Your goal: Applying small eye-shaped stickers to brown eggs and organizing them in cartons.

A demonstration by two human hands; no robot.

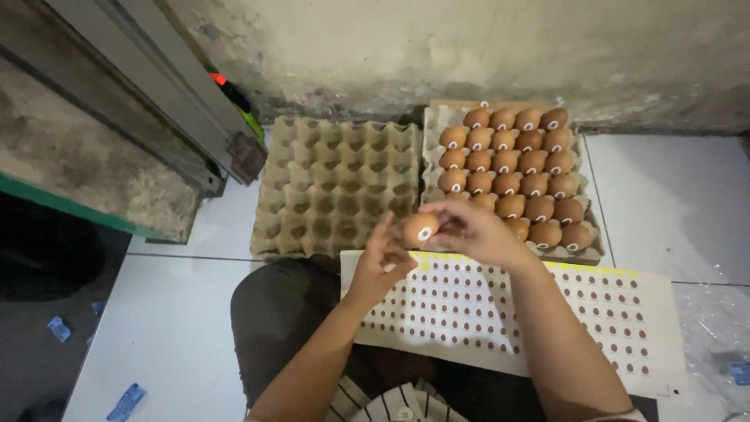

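My right hand (475,230) holds a brown egg (420,229) by its end; a small white oval sticker shows on the egg's front. My left hand (380,262) is just left of and below the egg, fingers spread, fingertips close to it. Below both hands a white sheet of small round stickers (594,312) lies across my lap. Beyond the hands, a cardboard tray (590,254) holds several rows of brown eggs (519,168), each bearing a sticker. An empty cardboard egg tray (336,184) sits to its left.
White floor tiles (672,203) run right and left of the trays. A rough concrete wall (469,47) stands behind. A metal frame (180,117) slants at the upper left. Blue scraps (125,402) lie on the floor at lower left, clear plastic (715,328) at right.
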